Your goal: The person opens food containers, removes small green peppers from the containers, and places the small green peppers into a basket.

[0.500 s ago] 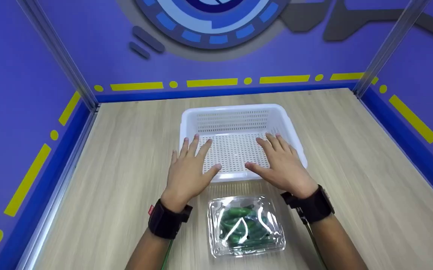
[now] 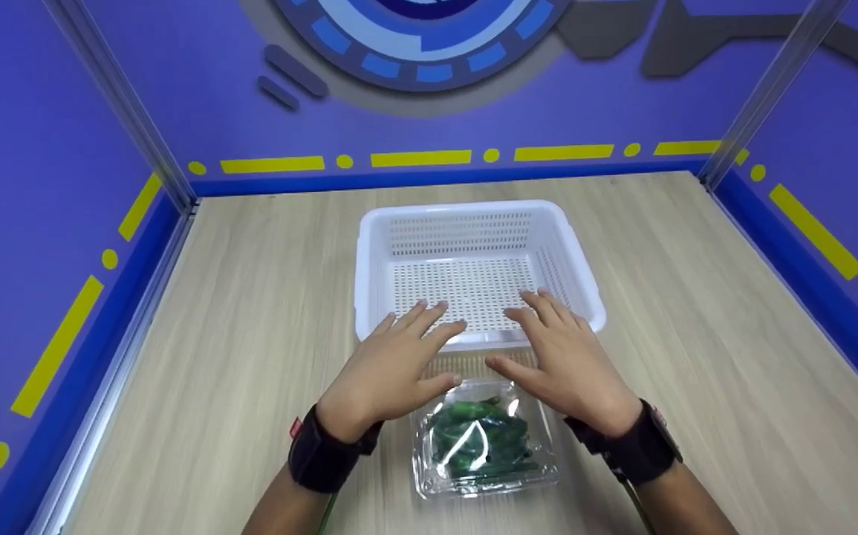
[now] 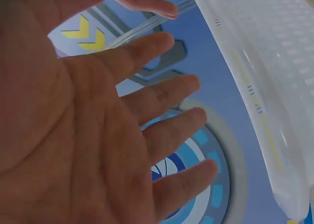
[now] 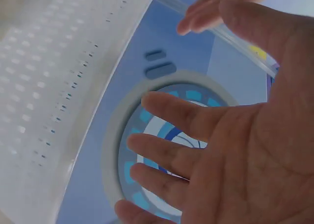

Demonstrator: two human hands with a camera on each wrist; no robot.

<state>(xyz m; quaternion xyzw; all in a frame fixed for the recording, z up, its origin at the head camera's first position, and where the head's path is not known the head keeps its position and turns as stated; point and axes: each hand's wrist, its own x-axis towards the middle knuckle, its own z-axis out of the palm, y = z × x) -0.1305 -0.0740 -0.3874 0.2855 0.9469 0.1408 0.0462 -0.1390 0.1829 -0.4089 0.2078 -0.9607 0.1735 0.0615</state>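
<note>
"White plastic, slotted through the sides and floor: is that the basket (image 2: 466, 208)?"

"Yes, upright on the wood-grained surface (image 2: 250, 319), its top facing up."

"And the transparent box (image 2: 545, 446)?"

"It lies on the same surface, just on the person's side of the basket. Green vegetables (image 2: 477, 438) show through its lid, with bright reflections across them."

"Where are the hands?"

"The left hand (image 2: 391, 368) and the right hand (image 2: 570, 364) lean in from either side, palms down. In the head view their fingers overlap the basket's near rim, and the left thumb comes across the box's far edge. I can't tell whether anything touches."

"How do the fingers stand?"

"Wide on both hands: nearly straight and fanned apart, thumbs out toward each other. The wrist views show both palms bare, with the basket's wall beyond the fingers."

"Anything on the wrists?"

"A black band (image 2: 328, 453) on the left, another (image 2: 640, 446) on the right."
</note>
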